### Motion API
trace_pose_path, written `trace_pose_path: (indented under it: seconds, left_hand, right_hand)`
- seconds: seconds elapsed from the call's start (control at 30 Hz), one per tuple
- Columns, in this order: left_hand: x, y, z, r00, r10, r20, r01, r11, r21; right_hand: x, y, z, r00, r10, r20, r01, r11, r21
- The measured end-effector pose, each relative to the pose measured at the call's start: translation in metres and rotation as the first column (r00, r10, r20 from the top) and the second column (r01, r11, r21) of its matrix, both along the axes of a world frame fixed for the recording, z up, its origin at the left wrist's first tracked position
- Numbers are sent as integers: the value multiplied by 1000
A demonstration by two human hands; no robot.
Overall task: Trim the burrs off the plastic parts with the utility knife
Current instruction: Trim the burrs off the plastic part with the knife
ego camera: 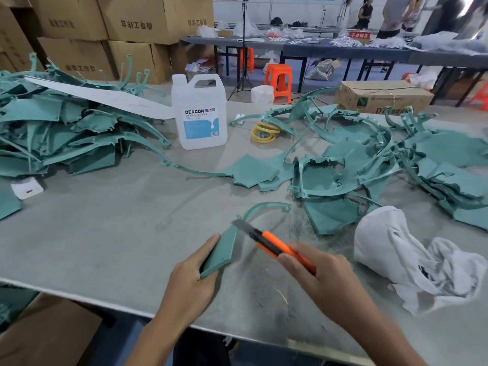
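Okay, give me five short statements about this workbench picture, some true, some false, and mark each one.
1. The right hand holds an orange utility knife with its blade out. True.
2. The left hand holds nothing. False: it grips a teal plastic part.
3. The white jug lies on its side. False: it stands upright on the table.
4. A white cloth lies on the table to the right of the knife. True.
5. The yellow rings hang on the jug's handle. False: they lie on the table, to the right of the jug.
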State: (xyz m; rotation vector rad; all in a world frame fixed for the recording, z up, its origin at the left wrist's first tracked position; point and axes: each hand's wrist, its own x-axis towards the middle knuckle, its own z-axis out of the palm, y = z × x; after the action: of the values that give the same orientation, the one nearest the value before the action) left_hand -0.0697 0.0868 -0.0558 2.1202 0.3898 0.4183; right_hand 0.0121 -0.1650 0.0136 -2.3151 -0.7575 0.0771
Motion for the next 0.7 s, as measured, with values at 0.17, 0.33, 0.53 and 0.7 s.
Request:
trace_pose_path:
  seconds: [0.17, 0.33, 0.53, 0.7]
  left_hand:
    - [-2, -1, 1, 999, -45, 0, 45, 998, 44]
    - [-2, 0, 2, 999, -46, -25, 47, 998, 40]
    - [-3, 0, 3, 999, -30, -12, 30, 999, -13]
    - [-1, -2, 2, 1000, -19, 1, 19, 1000, -7]
  right_hand:
    - [51, 7, -4, 984, -135, 116, 155, 970, -185]
    - [94, 0, -20, 952, -286, 105, 305, 900, -311]
    - [100, -23, -26, 904, -404, 139, 427, 842, -331]
    - [48, -9, -14, 957, -286, 53, 291, 940, -180]
